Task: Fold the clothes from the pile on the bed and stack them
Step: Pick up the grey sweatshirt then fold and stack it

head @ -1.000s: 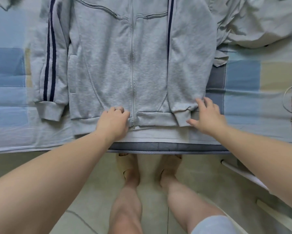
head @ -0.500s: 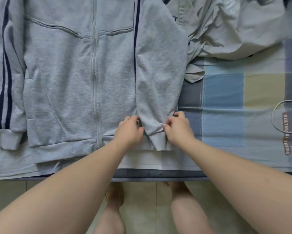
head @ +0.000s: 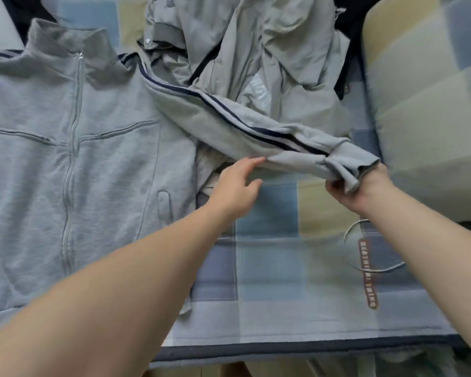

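Looking down from the head camera, we are standing at the edge of the bed (head: 269,268), which is carrying a patchwork cover of blue, grey and beige squares. A grey zip-up jacket (head: 65,159) is lying flat, front side up, across the left part of the bed, its zipper running down the middle and its collar pointing away from us. Its sleeve (head: 228,123), marked with dark navy stripes, is stretching out sideways to the right from the shoulder and is hanging lifted above the cover.

Our right hand (head: 356,189) is clenching the cuff (head: 351,161) at the far end of that sleeve, with the ribbed fabric draping over the fingers. Our left hand (head: 234,186) is reaching under the middle of the sleeve with the fingers loosely spread; the fingertips are touching the lower edge of the fabric, but it is not closing around anything.

Behind the sleeve, a pile of clothes (head: 269,50) in pale grey is lying crumpled at the far side of the bed, with the sleeve crossing in front of it. A cushion (head: 432,104) in the same patchwork is sitting at the right edge. Near our right forearm, a thin loop of cord (head: 350,235) is lying on the cover.
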The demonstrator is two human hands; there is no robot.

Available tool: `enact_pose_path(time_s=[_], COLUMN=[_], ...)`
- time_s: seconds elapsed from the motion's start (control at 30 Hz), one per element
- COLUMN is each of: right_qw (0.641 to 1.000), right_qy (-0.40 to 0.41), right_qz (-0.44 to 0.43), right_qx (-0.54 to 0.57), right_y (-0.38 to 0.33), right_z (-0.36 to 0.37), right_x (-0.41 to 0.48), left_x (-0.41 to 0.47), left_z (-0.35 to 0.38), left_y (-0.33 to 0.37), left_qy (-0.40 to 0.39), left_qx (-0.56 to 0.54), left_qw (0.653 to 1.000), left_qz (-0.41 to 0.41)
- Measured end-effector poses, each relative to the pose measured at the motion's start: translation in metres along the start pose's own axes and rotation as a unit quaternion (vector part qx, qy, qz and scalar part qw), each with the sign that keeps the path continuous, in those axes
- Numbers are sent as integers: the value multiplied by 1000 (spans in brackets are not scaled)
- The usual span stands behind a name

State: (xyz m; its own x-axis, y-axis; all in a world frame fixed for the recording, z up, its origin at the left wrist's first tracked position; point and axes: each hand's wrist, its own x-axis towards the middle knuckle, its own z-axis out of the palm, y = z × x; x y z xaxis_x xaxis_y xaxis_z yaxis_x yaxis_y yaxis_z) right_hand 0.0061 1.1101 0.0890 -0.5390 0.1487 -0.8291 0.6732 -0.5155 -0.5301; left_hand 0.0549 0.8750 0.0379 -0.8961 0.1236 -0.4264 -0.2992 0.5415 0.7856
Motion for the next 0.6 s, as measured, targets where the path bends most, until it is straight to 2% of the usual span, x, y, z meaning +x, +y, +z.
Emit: enact_pose_path(time_s=[0.07,0.17,0.23,0.33,0.43,0.6], right_qw=[999,992,993,998,987,960], right_qy=[28,96,80,47,51,41], right_qz=[-5,-2,12,-8,-41,-83], right_qx=[35,79,90,-39,-147,-264], right_y=[-34,-57,-60,-52,-42,-29], right_z=[-18,-45,-55,-52,-38,-14], right_x=[21,48,54,59,72,99], left_x=[25,48,55,61,67,66], left_z=[13,25,25,15,1,-15], left_y=[15,22,17,-3,-24,-45], left_qy=[-21,-41,-31,-13,1,58], left_qx=[65,159,235,320,368,358], left_qw=[997,986,971,946,925,910], left_qz=[22,13,3,-47,-95,-199])
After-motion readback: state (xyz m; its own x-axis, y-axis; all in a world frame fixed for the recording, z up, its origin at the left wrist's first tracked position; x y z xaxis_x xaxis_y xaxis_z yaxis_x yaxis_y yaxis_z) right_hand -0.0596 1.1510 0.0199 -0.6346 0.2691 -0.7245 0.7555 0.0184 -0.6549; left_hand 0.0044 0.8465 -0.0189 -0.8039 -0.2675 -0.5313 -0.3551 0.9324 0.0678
